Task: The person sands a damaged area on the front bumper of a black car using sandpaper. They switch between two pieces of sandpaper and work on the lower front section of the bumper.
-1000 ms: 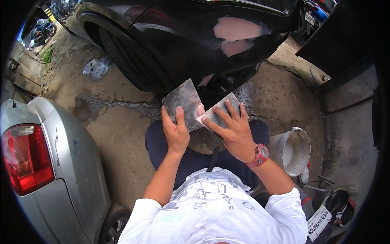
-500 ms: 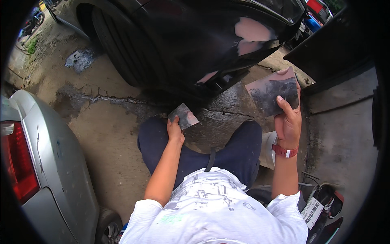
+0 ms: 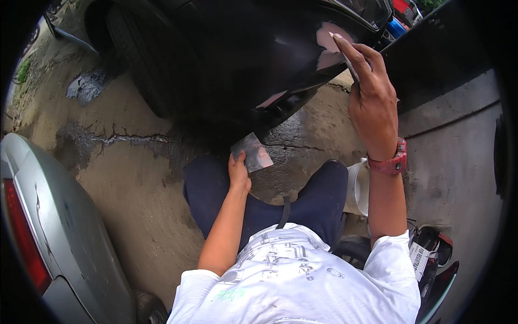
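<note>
My left hand [image 3: 238,171] grips a small flat plate [image 3: 249,150], grey with pink putty smeared near one corner, above my bent knees. My right hand [image 3: 375,105], with a red watch [image 3: 398,159] on its wrist, reaches forward to the black car's bumper [image 3: 232,65]. Its fingers press on a thin putty spreader [image 3: 350,67], seen nearly edge-on and mostly hidden behind the hand. The fingertips overlap a pink putty patch [image 3: 326,35] at the bumper's corner; I cannot tell whether the spreader touches it. A smaller pink patch [image 3: 271,99] sits lower down.
A silver car [image 3: 65,216] stands close on my left. Beside my right knee is a white bucket [image 3: 357,186]. A concrete wall [image 3: 448,140] runs along the right, with a motorcycle [image 3: 434,245] behind me. The concrete ground [image 3: 124,183] is cracked and partly wet.
My right hand has swung forward and turned over, bringing the spreader from facing me to the patch on the bumper. My left hand with the plate has shifted slightly right.
</note>
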Motion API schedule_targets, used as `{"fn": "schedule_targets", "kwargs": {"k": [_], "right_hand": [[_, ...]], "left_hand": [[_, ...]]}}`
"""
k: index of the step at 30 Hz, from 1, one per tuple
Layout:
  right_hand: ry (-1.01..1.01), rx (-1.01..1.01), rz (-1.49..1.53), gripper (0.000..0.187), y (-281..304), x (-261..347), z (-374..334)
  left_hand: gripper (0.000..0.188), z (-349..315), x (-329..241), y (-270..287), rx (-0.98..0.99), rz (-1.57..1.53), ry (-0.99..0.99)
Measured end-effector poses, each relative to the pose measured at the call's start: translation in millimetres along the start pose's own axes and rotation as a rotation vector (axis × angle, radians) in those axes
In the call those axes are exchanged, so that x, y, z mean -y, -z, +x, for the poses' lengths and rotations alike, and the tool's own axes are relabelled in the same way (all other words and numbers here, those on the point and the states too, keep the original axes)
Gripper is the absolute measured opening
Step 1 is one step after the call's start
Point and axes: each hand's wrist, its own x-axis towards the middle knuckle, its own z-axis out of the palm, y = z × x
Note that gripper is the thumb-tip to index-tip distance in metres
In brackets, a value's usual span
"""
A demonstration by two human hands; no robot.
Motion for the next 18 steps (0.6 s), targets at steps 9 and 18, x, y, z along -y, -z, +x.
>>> {"fn": "schedule_targets", "kwargs": {"k": [9, 18], "right_hand": [[-0.004, -0.117, -0.08, 0.069, -51, 0, 33], [-0.05, -0.104, -0.164, 0.059, -48, 17, 17]], "left_hand": [[0.042, 18, 12, 1, -0.068, 0.012, 0.062], [0.045, 24, 11, -3, -0.034, 0.064, 0.102]]}}
